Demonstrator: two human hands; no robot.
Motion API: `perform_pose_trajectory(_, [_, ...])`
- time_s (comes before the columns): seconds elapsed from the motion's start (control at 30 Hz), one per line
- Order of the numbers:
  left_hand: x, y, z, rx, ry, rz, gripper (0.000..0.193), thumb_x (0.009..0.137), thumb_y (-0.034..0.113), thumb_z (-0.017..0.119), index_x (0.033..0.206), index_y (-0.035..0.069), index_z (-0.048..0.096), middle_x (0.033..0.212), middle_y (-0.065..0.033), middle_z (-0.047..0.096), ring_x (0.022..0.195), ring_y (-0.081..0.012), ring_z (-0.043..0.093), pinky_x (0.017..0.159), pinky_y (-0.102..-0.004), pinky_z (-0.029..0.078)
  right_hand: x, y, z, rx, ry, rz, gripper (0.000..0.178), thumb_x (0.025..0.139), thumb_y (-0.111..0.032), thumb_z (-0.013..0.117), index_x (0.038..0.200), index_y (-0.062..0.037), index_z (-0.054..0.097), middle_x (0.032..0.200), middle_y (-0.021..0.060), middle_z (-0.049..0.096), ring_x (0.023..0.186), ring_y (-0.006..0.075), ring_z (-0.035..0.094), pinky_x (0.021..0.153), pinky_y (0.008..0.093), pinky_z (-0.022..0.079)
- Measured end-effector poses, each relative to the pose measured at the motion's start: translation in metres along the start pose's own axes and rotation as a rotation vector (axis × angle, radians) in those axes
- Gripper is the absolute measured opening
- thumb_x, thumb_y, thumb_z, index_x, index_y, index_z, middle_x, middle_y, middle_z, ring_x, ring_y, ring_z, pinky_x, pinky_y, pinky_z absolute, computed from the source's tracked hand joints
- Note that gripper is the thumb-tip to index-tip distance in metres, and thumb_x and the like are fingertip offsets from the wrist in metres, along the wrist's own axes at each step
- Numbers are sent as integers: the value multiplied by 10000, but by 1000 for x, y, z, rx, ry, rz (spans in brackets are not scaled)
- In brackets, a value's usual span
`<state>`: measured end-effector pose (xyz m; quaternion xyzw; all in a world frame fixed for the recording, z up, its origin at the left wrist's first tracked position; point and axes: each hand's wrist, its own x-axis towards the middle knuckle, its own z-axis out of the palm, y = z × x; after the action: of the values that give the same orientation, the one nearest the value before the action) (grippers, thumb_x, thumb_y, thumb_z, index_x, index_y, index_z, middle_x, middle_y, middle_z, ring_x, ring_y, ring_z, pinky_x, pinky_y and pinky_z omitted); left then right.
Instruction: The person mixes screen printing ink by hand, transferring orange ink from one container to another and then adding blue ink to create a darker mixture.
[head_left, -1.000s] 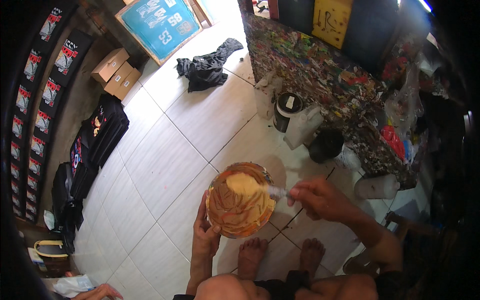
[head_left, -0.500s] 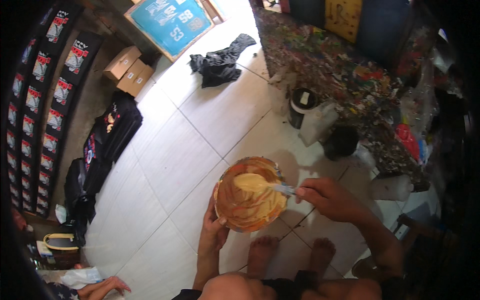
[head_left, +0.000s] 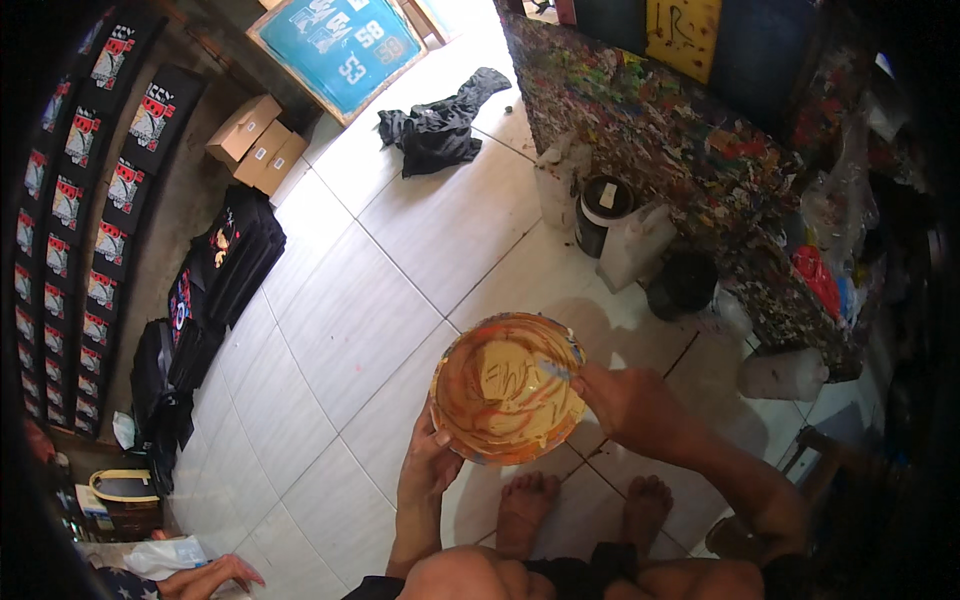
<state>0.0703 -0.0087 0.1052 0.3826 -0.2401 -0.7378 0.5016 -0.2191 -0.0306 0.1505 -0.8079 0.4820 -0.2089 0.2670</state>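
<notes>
My left hand point(head_left: 434, 455) grips the lower left rim of a round bowl point(head_left: 449, 436), whose inside is smeared orange and brown. Thick yellow paint point(head_left: 505, 372) lies in the middle of the bowl. Closed around the grey handle of a spoon point(head_left: 556, 371), my right hand point(head_left: 630, 405) is at the bowl's right rim. The head of the spoon is hard to make out against the paint. Below the bowl, my bare feet point(head_left: 528, 505) rest on the floor.
White tiles cover the floor point(head_left: 330, 350). To the right stand a paint-crusted panel point(head_left: 690, 150), a dark tub point(head_left: 605, 205) and plastic jugs point(head_left: 638, 245). A black cloth point(head_left: 435, 130) lies ahead. Printed black fabric pieces point(head_left: 235, 240) line the left; another person's hand point(head_left: 225, 572) shows lower left.
My right hand has moved left and slightly down to the bowl's rim. The yellow-coated spoon head, plain to see before, now blends into the paint. My left hand still holds the bowl.
</notes>
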Motion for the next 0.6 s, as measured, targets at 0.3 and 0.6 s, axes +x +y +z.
perform_pose_trajectory(0.3, [12, -5, 3, -18, -65, -28, 999, 759, 274, 796, 1532, 9, 220, 1484, -151, 407, 1368, -290, 435, 1124, -428, 400, -6, 2, -9, -86, -24, -2, 132, 941, -135, 560, 917, -16, 507, 669, 149, 587, 557, 359, 614, 476, 454, 471])
perform_pose_trajectory(0.6, [9, 4, 6, 45, -80, -7, 1094, 700, 248, 792, 1569, 25, 165, 1549, -172, 331, 1424, -307, 366, 1162, -438, 351, -9, -5, -4, -101, -66, -54, 165, 965, -166, 561, 906, -16, 524, 665, 146, 598, 590, 336, 631, 504, 438, 487])
